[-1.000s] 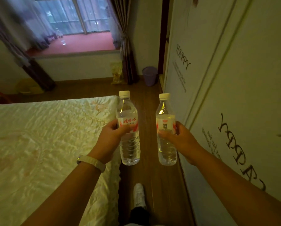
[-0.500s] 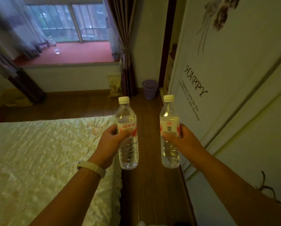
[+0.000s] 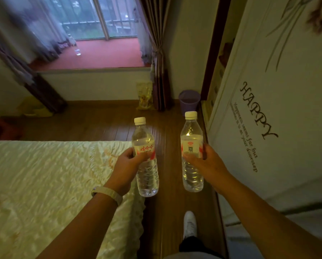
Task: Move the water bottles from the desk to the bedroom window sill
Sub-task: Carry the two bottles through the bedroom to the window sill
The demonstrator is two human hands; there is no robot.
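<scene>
Landmark = bed [image 3: 44, 184], cream quilted cover, fills the lower-left of view.

L hand [image 3: 127, 165] wrapped around left bottle [image 3: 146, 159] at the label band, thumb over the front of the label, fingers behind; grip closed firm on the btl. Clear plastic, white cap, red/white label, water inside, upright w/ slight tilt. It hangs just past the bed's right edge, above the wood floor [image 3: 104, 120] strip alongside the bed. Pale wristband [image 3: 108, 193] on L wrist, over the bed corner.

R hand [image 3: 205, 163] closed around right bottle [image 3: 191, 154] at its label, fingers across the front, thumb side behind. Same kind of btl, white cap, white label w/ small dark square, upright. Further right of the bed than the left bottle, over the floor strip, near the wardrobe door [image 3: 277, 109]. Two btls apart, not touching, caps at abt the same height.

Wardrobe door is white, "HAPPY" lettering, on the far side of the floor strip from the bed. White shoe [image 3: 190, 223] on the floor strip, right of the bed's near end.

Beyond the bed's foot: window sill [image 3: 100, 55], red surface, under the window [image 3: 100, 17]. One small bottle on sill [image 3: 77, 51], blurry. Dark curtain [image 3: 159, 62] at the sill's right end; yellow bag [image 3: 144, 96] and purple bin [image 3: 189, 100] on the floor below it, past the bed's foot.
</scene>
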